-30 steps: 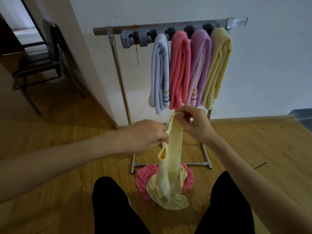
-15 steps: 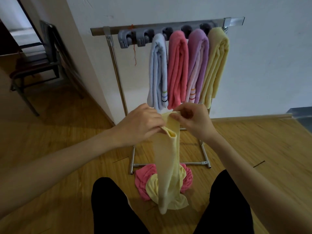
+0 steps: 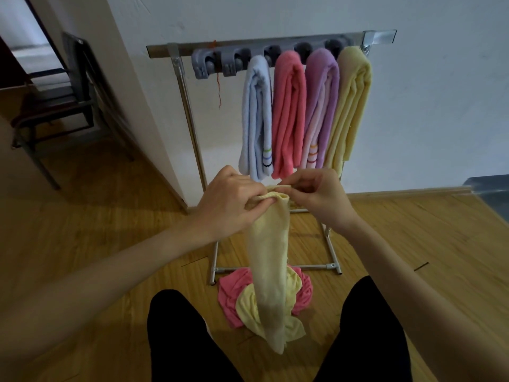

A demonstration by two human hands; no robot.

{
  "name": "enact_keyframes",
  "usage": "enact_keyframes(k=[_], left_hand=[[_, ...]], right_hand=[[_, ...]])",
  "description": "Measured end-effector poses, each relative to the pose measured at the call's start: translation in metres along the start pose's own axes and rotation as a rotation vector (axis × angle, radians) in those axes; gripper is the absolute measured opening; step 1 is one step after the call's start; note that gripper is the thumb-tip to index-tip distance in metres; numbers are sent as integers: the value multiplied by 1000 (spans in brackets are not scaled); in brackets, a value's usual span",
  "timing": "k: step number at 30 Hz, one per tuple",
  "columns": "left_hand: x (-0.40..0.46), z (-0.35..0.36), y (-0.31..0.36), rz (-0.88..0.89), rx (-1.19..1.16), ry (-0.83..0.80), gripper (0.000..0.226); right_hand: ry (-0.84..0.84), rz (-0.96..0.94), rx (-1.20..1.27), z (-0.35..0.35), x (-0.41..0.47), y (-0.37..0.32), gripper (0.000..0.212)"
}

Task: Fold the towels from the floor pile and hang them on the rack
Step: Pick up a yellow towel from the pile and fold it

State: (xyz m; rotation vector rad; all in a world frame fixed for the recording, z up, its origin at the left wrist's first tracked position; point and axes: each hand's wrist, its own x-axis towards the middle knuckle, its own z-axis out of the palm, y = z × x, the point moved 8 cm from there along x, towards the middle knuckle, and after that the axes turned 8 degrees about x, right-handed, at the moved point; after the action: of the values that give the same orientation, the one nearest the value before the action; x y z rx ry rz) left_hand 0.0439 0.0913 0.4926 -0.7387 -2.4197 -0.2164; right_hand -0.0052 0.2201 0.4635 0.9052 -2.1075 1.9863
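Yellow towel hangs — top edge pinched between left hand, right hand.

Wood floor under you carries everything. Rack stands on it at the far side by the wall, feet flat on the boards. Just near of its base, btw your knees, there's a pink towel w/ a yellow towel bunched on top. Dark chair stands far left.

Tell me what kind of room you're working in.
Probably a plain room in a home: wooden floor, white wall, a freestanding metal towel rack against it, a dark chair beside a doorway.
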Motion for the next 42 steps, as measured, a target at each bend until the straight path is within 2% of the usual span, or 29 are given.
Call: enact_keyframes(k=[5,8,10,13,16,20,22,23,25,27,29,30,32,35,37,39,42], left_hand=[[-1,-1,0,-52,27,53,33],[-2,2,-6,-107,41,44,38],[0,1,-9,-135,10,54,34],[6,-5,-9,-138,-38,78,25],[11,-14,-4,-105,-31,102,24],[5,-31,-1,-30,-19,219,29],[-8,-25,-13,-106,-10,231,49],[-17,-17,-22,-191,-44,196,65],[-41,19,-43,-395,-232,13,86],[-71,66,-53,-580,-461,-249,78],[-99,104,-53,-683,-605,-425,49],[-107,117,-52,-704,-659,-446,36],[-117,136,-50,-730,-715,-448,28],[-127,164,-52,-809,-763,-464,24],[-138,186,-56,-844,-789,-484,37],[-145,199,-50,-864,-835,-552,51],[-151,208,-41,-919,-894,-599,33]], right_hand=[[-2,47,66,3,-3,3,13],[-5,86,106,1,-5,5,16],[-28,104,175,1,-7,5,21],[-27,38,94,2,-6,0,31],[36,-21,44,-2,-1,-6,25],[157,-34,80,-6,4,-6,23],[205,-19,34,-4,7,-3,21],[196,1,25,0,8,-1,21],[177,39,29,7,9,3,22],[203,81,58,9,11,7,23],[240,131,121,10,12,9,24],[253,155,153,11,13,10,26],[272,197,204,13,14,10,26],[294,232,297,14,14,7,22],[341,248,403,9,13,7,19],[462,261,472,-5,9,11,14],[750,363,502,-33,-8,40,16]])
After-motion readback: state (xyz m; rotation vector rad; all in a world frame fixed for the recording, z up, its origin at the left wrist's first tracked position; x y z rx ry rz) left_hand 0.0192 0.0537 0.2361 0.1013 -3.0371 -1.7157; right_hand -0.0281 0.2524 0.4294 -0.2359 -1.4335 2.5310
